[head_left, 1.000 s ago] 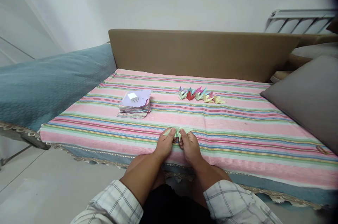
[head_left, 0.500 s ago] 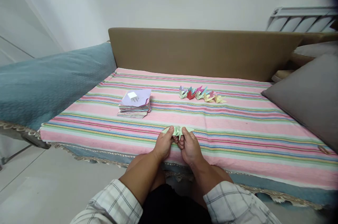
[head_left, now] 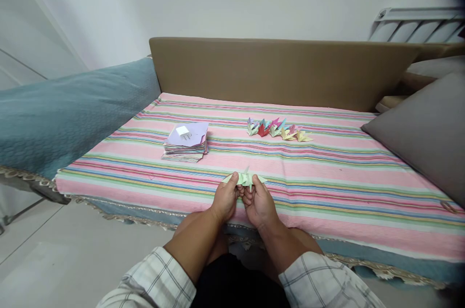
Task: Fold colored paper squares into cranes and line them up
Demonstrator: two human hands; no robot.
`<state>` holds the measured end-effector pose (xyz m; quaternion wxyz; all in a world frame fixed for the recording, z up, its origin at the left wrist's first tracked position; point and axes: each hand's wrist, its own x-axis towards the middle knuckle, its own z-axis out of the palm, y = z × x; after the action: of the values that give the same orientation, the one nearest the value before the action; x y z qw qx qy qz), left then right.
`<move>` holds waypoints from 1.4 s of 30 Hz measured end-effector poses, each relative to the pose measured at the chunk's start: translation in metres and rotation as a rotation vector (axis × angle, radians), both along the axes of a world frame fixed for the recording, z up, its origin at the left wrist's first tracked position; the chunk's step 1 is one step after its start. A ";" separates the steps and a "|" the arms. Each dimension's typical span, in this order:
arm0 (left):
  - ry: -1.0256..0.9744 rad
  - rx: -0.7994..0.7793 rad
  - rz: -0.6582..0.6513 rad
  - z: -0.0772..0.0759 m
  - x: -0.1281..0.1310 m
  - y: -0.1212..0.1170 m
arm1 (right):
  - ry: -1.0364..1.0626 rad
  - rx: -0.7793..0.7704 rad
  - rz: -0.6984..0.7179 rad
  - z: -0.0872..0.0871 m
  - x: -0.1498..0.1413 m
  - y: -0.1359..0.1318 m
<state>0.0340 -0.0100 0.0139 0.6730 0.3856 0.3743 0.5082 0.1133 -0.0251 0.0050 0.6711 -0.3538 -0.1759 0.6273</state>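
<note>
My left hand [head_left: 225, 200] and my right hand [head_left: 258, 204] are close together over the near edge of the striped cloth [head_left: 327, 187]. Both pinch a small pale green folded paper figure [head_left: 245, 178], thumbs on top, its two pointed wings sticking out left and right. Farther back on the cloth lies a row of several finished paper figures [head_left: 278, 129] in purple, red, pink, teal and yellow. To the left of them sits a stack of coloured paper sheets [head_left: 186, 143] with a small white plug adapter [head_left: 182, 131] resting on top.
A brown backrest [head_left: 276, 73] runs behind the striped cloth. A teal quilted cover [head_left: 65, 112] lies over the left arm. A grey cushion [head_left: 425, 131] leans at the right. Pale floor [head_left: 65, 259] shows at the lower left.
Both hands have shifted slightly while working the green paper figure; a small point now stands up in its middle. Nothing else on the cloth has moved.
</note>
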 end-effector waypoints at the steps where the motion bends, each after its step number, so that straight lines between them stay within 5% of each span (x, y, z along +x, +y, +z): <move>1: -0.016 -0.010 0.002 0.000 0.000 0.000 | -0.003 0.002 0.001 0.000 0.000 0.000; 17: -0.181 -0.102 0.082 -0.004 0.000 0.005 | 0.135 -0.024 0.020 0.000 0.006 0.000; 42: -0.263 -0.077 0.034 -0.005 -0.004 0.008 | 0.207 -0.108 0.007 0.005 0.009 0.001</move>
<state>0.0301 -0.0023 0.0092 0.7217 0.2831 0.3085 0.5512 0.1222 -0.0244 0.0099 0.6633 -0.3224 -0.0729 0.6714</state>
